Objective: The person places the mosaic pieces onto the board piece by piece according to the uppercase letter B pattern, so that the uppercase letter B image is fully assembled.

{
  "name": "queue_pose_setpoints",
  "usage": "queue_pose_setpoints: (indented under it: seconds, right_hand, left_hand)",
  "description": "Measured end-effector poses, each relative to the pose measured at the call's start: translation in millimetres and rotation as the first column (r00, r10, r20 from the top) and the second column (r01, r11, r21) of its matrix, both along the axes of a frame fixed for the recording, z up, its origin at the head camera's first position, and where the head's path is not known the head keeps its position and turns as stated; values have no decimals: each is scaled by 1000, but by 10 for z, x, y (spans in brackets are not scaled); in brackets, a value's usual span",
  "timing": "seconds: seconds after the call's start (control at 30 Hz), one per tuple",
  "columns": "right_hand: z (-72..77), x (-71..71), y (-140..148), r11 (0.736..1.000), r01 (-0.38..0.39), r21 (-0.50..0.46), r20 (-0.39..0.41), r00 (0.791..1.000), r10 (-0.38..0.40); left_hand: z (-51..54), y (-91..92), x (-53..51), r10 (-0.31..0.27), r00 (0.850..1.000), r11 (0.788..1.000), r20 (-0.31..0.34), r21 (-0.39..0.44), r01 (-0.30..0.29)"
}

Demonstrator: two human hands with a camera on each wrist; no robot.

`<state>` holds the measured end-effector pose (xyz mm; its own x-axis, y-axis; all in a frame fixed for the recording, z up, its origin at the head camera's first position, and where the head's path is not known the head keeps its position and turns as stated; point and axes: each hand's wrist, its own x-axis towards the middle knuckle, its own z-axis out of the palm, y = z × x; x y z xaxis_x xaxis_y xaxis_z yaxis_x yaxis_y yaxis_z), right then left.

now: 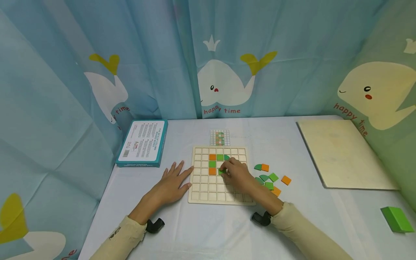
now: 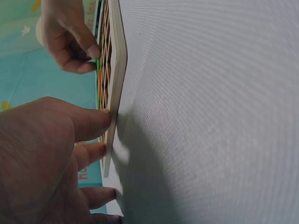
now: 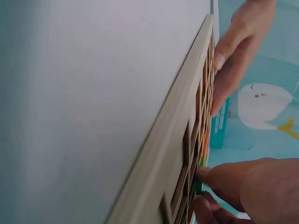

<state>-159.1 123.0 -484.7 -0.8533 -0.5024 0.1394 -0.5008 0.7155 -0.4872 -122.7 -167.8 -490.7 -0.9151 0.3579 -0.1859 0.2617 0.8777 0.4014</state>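
Observation:
A wooden grid board (image 1: 203, 196) lies on the table. Set in its cells are an orange square tile (image 1: 212, 157), a green square tile (image 1: 220, 157), a teal quarter-round piece (image 1: 226, 157), and, lower down, another green and another orange square. My right hand (image 1: 238, 176) pinches a green tile (image 3: 200, 186) at a cell right of the lower orange square; the fingers partly cover it. With fingers spread, my left hand (image 1: 171, 185) touches the board's left edge. In the left wrist view its thumb (image 2: 96, 125) presses against the board's side.
Right of the board lie loose tiles, among them an orange square (image 1: 286, 180) and a green one (image 1: 273, 177). A printed pattern grid (image 1: 219, 137) sits behind the board. A teal box (image 1: 143, 144) stands back left, a pale panel (image 1: 347, 155) right, a green block (image 1: 397, 219) far right.

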Motion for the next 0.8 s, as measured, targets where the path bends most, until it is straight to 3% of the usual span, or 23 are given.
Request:
queue_pose_setpoints:
  seconds: [0.33,0.53,0.63,0.8]
  right_hand:
    - [-29,55,-55,1000,-8,3,-59,998,8]
    - [-18,39,6,999,8,-46,25,1000,-7]
    - [40,11,119,999,39,-37,72,997,-36]
    - [180,-80,441,995,102,21,83,991,-103]
  left_hand:
    - [-10,-8,8,0,1000,1000,-7,-1,0]
    - [2,-5,13,3,1000,1000,-7,9,-3]
    - [5,-3,14,4,1000,1000,-5,10,-4]
    - [11,-3,15,2,1000,1000,-7,5,-2]
